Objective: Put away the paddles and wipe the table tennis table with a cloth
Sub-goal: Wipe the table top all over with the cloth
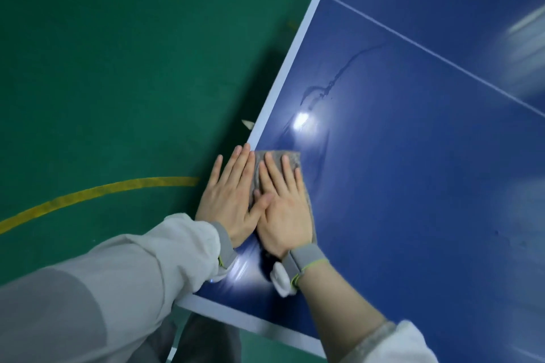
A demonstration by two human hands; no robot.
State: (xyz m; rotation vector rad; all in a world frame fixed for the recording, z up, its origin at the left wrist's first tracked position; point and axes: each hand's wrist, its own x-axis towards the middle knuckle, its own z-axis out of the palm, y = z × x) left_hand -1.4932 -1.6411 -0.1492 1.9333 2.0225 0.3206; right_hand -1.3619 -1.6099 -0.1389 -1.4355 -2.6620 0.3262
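Observation:
A grey cloth (278, 158) lies flat on the blue table tennis table (413, 171), close to its white left edge near the corner. My left hand (231, 200) and my right hand (283, 209) press down on the cloth side by side, fingers straight, thumbs touching. The left hand's outer fingers reach over the table's edge line. Most of the cloth is hidden under my palms. A wet streak (333, 82) runs across the surface ahead of the cloth. No paddles are in view.
Green sports floor (118, 68) with a curved yellow line (97, 191) lies left of the table. A white centre line (436, 53) crosses the tabletop. The net area at the top right is blurred.

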